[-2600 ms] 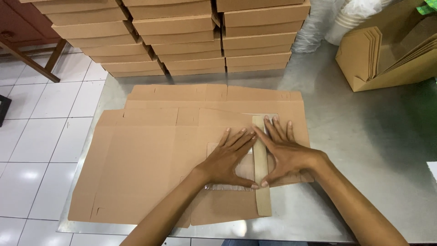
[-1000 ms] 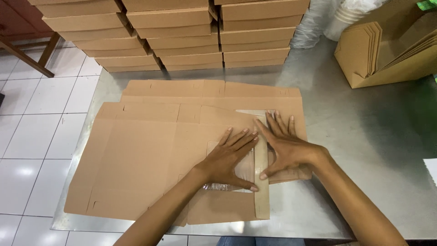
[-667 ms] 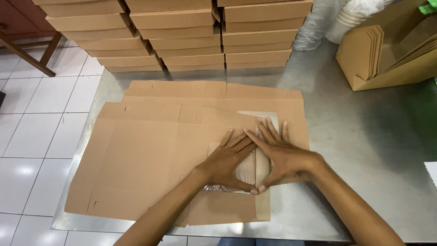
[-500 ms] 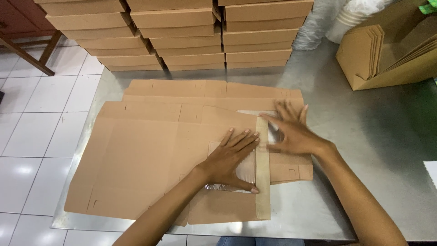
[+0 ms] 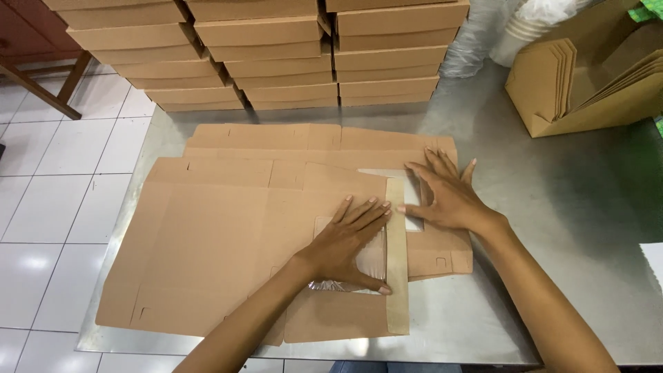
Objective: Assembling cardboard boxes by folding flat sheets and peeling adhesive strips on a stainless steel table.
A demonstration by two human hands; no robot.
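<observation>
On the steel table [image 5: 552, 207], both hands lie flat, fingers spread, gripping nothing: left hand [image 5: 345, 245] and right hand [image 5: 445, 197] press the flattened cardboard box [image 5: 228, 235].

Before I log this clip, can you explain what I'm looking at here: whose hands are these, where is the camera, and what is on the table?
There is no machine here: a person works with two bare hands, and the single camera sits on their head, looking down along their arms.

A flat, unfolded cardboard box blank lies on a metal table, on top of more flat sheets. The left hand presses flat on the blank, partly over a clear plastic window. The right hand lies spread and flat just to its right, beyond a paler strip that runs along the blank's edge. Neither hand grips anything; both only press down.

Behind stand stacks of folded boxes. At the upper right an open carton holds more flat cardboard. White floor tiles show to the left.
</observation>
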